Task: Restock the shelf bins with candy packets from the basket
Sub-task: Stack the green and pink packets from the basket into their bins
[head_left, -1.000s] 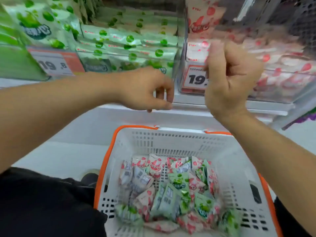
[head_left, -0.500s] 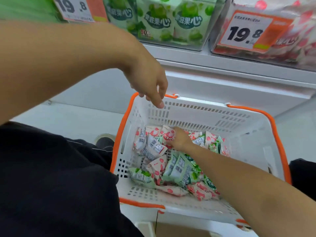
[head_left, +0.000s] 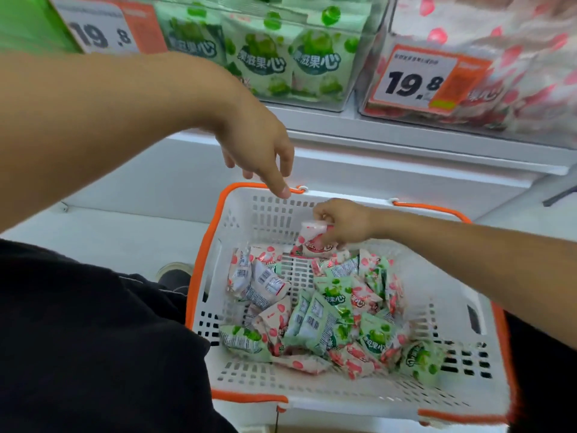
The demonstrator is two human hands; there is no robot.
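The shelf (head_left: 406, 151) runs across the top, above both hands, its upper part cut off by the frame edge. On it, up and left of the right hand, a clear bin (head_left: 281, 57) holds green packets, and straight above that hand a second bin (head_left: 499, 89) holds pink packets, blurred and running out of frame at the right. Each bin front carries a tag reading 19.8: one (head_left: 106, 26) partly cut off at the top left, the other (head_left: 427, 78) above the right hand; their smaller print is too blurred to read. Dark clothing (head_left: 93, 339) fills the lower left, below the left arm, and partly hides a shoe (head_left: 175, 275). The basket (head_left: 343, 398), white with an orange rim, sits under both hands, its near right corner blurred. Inside it, below the right hand, lies a heap of packets (head_left: 327, 314), pink and green mixed, many overlapping so a count is not possible. The left hand (head_left: 259, 151) hangs over the basket's far left rim, fingers loose and pointing down, holding nothing; whether a fingertip touches the rim cannot be told. The right hand (head_left: 343, 221) is inside the basket near its far wall, its grip clamped on a pink packet (head_left: 312, 242) raised above the heap, the packet's top edge hidden by the fingers.
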